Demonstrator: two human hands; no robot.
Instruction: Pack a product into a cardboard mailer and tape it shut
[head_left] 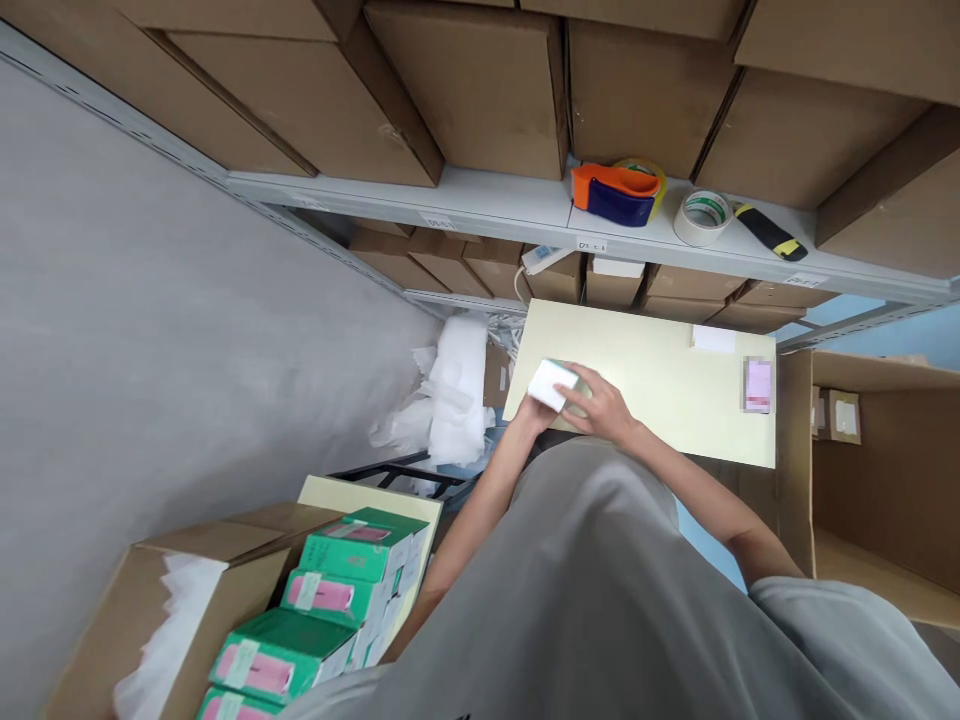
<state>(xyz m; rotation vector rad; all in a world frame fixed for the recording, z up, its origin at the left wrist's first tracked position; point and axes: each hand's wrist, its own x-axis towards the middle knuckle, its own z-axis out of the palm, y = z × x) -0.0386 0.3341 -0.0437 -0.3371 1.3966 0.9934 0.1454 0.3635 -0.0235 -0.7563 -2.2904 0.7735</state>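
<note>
A small white box [549, 384] with a greenish edge is held up in front of my body, over the near left part of the pale table [645, 380]. My left hand [537, 412] grips it from below, its fingers mostly hidden behind the box. From the right side, my right hand [604, 408] is closed on it, with fingertips on the face and edge. Slight blur keeps any print on the box from being read.
Green boxes with pink pictures [322, 592] are stacked at lower left beside an open carton [255, 530]. White foam wrap [459, 390] lies left of the table. A shelf [510, 205] carries cartons, a tape dispenser [616, 195], a tape roll [702, 217] and a cutter [771, 233]. Another open carton [795, 450] stands right.
</note>
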